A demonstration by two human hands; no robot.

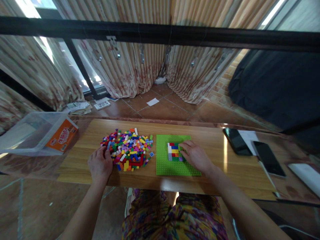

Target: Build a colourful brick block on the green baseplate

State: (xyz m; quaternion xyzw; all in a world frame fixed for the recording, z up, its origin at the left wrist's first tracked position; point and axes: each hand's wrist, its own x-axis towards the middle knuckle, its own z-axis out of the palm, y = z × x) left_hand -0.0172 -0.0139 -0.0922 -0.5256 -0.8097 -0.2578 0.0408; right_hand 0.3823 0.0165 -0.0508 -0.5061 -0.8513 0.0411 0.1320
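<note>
My right hand (196,156) is over a green studded baseplate (162,167), its fingertips closed at the right edge of a small block of toy bricks (173,151). White, grey, red, blue, yellow and green bricks form rows there, and the fingers partly hide the right end. My left hand (100,164) rests at the left edge of a loose pile of small coloured toy bricks (131,146). Its thumb and fingers are bent and a little apart, close to a light blue brick (109,145); no brick shows clearly inside them.
Both the pile and the baseplate lie on a long wooden board (215,183). A clear plastic box (37,133) with an orange label stands at the left. To the right lie a dark phone (237,141), another phone (268,158) and a white object (305,175). A dark rail (160,33) crosses beyond the table.
</note>
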